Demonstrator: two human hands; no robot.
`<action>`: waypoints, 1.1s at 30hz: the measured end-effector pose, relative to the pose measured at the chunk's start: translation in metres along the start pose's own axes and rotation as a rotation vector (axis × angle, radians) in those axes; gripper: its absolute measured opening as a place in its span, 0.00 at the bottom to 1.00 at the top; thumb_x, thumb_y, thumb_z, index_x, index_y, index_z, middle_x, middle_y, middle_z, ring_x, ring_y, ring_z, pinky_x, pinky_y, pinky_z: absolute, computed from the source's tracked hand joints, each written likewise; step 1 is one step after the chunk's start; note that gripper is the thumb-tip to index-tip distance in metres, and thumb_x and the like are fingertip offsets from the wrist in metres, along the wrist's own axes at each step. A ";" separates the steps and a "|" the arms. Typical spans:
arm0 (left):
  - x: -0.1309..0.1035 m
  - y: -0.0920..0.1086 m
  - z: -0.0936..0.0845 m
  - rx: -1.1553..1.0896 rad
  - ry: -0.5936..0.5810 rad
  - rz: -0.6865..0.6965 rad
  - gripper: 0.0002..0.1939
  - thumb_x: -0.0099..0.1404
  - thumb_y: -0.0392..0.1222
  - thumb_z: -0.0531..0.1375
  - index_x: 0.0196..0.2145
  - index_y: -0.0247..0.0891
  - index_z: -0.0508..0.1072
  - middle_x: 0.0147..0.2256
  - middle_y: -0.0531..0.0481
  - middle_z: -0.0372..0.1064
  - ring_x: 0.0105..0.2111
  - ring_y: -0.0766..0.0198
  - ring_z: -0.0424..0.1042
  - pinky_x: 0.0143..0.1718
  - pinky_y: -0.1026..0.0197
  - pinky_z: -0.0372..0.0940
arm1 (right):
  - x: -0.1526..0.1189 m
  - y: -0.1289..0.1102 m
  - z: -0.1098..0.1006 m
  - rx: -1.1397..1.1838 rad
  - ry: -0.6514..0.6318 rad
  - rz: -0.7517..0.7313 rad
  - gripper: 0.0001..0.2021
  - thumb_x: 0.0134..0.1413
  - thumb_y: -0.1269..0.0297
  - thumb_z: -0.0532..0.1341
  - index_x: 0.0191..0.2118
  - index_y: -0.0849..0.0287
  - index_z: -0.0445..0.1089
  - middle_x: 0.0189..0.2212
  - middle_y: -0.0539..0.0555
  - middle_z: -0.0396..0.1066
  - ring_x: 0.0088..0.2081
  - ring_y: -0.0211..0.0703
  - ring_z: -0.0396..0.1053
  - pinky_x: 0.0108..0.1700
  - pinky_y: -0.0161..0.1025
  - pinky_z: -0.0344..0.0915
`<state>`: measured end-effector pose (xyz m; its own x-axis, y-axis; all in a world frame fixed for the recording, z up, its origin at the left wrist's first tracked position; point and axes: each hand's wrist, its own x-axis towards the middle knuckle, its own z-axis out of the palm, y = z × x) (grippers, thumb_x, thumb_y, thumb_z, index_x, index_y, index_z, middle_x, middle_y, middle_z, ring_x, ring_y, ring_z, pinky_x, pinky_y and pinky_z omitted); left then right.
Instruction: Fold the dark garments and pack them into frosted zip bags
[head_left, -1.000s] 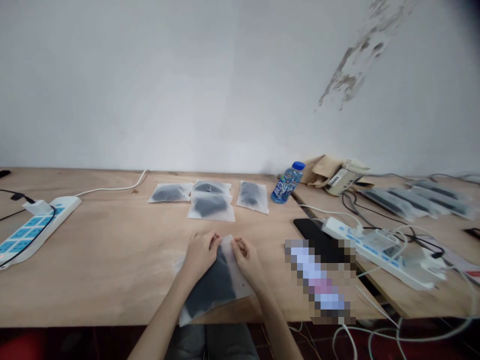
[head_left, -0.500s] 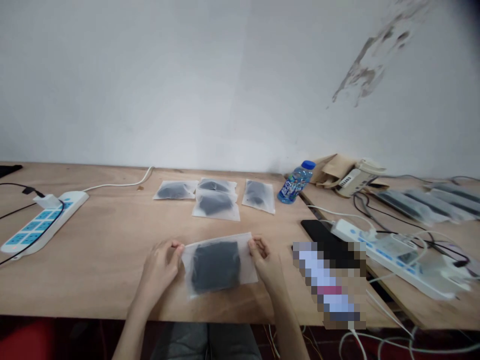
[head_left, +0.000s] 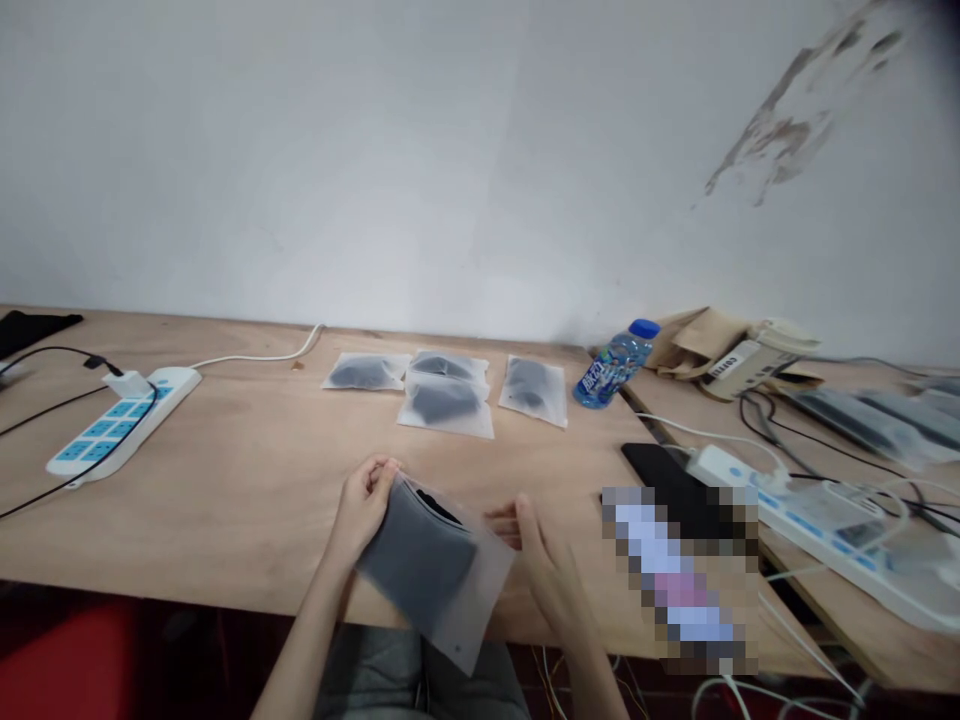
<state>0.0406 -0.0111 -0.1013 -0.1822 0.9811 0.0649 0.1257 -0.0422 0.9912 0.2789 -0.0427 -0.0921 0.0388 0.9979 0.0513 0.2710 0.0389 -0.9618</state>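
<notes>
A frosted plastic bag with a flat dark item inside is tilted over the table's front edge. Its mouth gapes a little along the upper side, where a black strip shows. My left hand pinches the bag's upper left corner between thumb and fingers. By the upper right corner is my right hand, somewhat blurred, with thumb and fingers apart. Whether its fingertips touch the bag is hard to see.
Several similar filled bags lie toward the wall, beside a tilted blue-capped bottle. Power strips stand left and right with cables. A black flat object and a pixelated patch are at right, near a cup.
The bag has turned clockwise and come nearer my lap, its mouth now parted. My right hand has loosened from its corner; my left still grips. The view has shifted slightly left.
</notes>
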 end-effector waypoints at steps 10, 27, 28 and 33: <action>0.016 0.033 0.013 0.008 -0.306 0.115 0.17 0.64 0.54 0.55 0.35 0.37 0.74 0.33 0.45 0.76 0.33 0.59 0.74 0.37 0.60 0.66 | 0.020 -0.066 0.010 -0.088 -0.514 -0.211 0.18 0.46 0.58 0.68 0.46 0.47 0.76 0.51 0.52 0.72 0.54 0.53 0.67 0.58 0.51 0.61; -0.033 -0.032 -0.001 0.049 0.035 -0.144 0.22 0.64 0.59 0.54 0.37 0.36 0.75 0.36 0.41 0.77 0.37 0.54 0.75 0.41 0.54 0.68 | 0.015 -0.007 0.035 0.517 -0.256 0.351 0.19 0.48 0.52 0.68 0.42 0.61 0.77 0.44 0.59 0.77 0.47 0.58 0.74 0.50 0.53 0.71; -0.035 -0.032 -0.001 0.015 0.007 -0.157 0.22 0.63 0.59 0.55 0.35 0.36 0.76 0.34 0.43 0.77 0.35 0.56 0.75 0.38 0.56 0.68 | 0.014 -0.006 0.037 0.530 -0.274 0.364 0.20 0.48 0.52 0.68 0.42 0.62 0.77 0.44 0.60 0.77 0.47 0.58 0.74 0.50 0.53 0.71; -0.028 -0.031 -0.018 0.018 0.120 -0.188 0.23 0.58 0.61 0.59 0.33 0.35 0.75 0.25 0.48 0.74 0.25 0.60 0.72 0.27 0.62 0.64 | 0.015 0.001 0.042 0.553 -0.128 0.347 0.20 0.49 0.53 0.68 0.45 0.59 0.76 0.48 0.58 0.76 0.53 0.57 0.71 0.53 0.50 0.70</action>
<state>0.0245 -0.0408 -0.1317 -0.3192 0.9418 -0.1060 0.0963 0.1435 0.9849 0.2393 -0.0259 -0.1032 -0.0892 0.9542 -0.2855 -0.2711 -0.2991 -0.9149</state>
